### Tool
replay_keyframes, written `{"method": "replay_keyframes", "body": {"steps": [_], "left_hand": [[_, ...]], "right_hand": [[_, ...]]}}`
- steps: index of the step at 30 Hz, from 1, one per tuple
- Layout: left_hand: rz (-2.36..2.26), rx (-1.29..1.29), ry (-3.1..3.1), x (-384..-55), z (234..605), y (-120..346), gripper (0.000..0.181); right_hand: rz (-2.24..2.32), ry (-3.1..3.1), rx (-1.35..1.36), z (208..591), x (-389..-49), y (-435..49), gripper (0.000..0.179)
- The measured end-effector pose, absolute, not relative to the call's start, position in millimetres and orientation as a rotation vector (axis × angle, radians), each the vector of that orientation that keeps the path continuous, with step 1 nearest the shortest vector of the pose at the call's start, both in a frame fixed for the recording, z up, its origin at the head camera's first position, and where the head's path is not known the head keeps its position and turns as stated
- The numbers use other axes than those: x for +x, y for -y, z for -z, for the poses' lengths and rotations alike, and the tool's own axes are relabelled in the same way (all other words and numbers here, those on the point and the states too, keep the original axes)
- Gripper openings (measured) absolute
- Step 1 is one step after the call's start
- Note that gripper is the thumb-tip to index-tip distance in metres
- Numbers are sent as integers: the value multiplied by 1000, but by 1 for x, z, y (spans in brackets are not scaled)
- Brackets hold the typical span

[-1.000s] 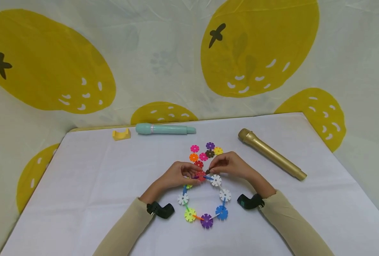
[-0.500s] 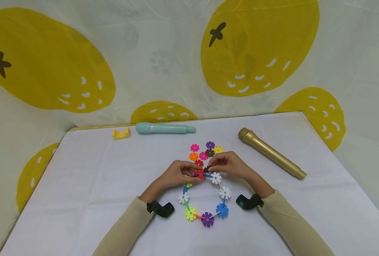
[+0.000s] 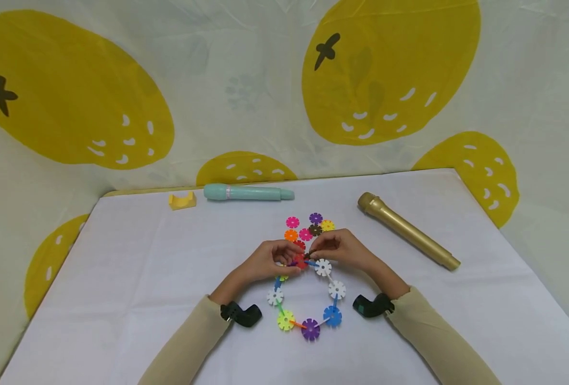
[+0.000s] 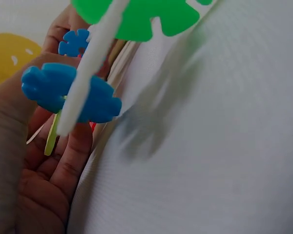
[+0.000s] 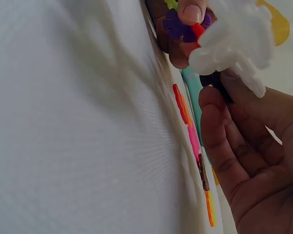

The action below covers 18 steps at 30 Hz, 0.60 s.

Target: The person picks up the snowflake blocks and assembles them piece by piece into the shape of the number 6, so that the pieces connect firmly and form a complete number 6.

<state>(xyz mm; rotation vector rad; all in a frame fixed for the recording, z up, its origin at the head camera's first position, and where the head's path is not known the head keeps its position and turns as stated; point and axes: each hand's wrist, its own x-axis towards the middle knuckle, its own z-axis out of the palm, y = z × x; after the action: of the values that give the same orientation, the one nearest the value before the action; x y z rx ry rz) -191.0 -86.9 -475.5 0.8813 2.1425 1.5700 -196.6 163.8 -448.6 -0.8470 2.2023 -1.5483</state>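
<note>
A ring of linked plastic snowflake discs lies on the table, its near side marked by a purple disc [image 3: 310, 329]. At the far side of the ring, my left hand [image 3: 267, 262] pinches the red disc [image 3: 301, 261] between thumb and fingers. My right hand [image 3: 339, 248] pinches a dark brown snowflake disc [image 3: 307, 255] against or right beside the red one; whether they interlock is hidden. The right wrist view shows this dark disc [image 5: 219, 85] between thumb and fingertip, partly behind a blurred white disc [image 5: 234, 39]. Blue disc [image 4: 73, 95] hangs near my left palm.
Beyond the hands lie several loose discs, including an orange disc [image 3: 291, 235] and a yellow disc [image 3: 328, 225]. A teal toy microphone [image 3: 248, 193] and a yellow stand [image 3: 182, 201] are at the back; a gold microphone [image 3: 409, 231] lies right.
My right hand has shifted slightly left, bringing the dark brown disc closer to the red one. My left hand stays nearly still, and the ring has shifted slightly.
</note>
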Motion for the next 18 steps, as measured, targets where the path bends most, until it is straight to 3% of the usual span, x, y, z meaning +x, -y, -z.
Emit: {"method": "replay_keyframes", "body": {"steps": [18], "left_hand": [[-1441, 912, -2132, -192, 473, 87, 34]], "right_hand": [[1256, -2349, -901, 445, -209, -169, 16]]}}
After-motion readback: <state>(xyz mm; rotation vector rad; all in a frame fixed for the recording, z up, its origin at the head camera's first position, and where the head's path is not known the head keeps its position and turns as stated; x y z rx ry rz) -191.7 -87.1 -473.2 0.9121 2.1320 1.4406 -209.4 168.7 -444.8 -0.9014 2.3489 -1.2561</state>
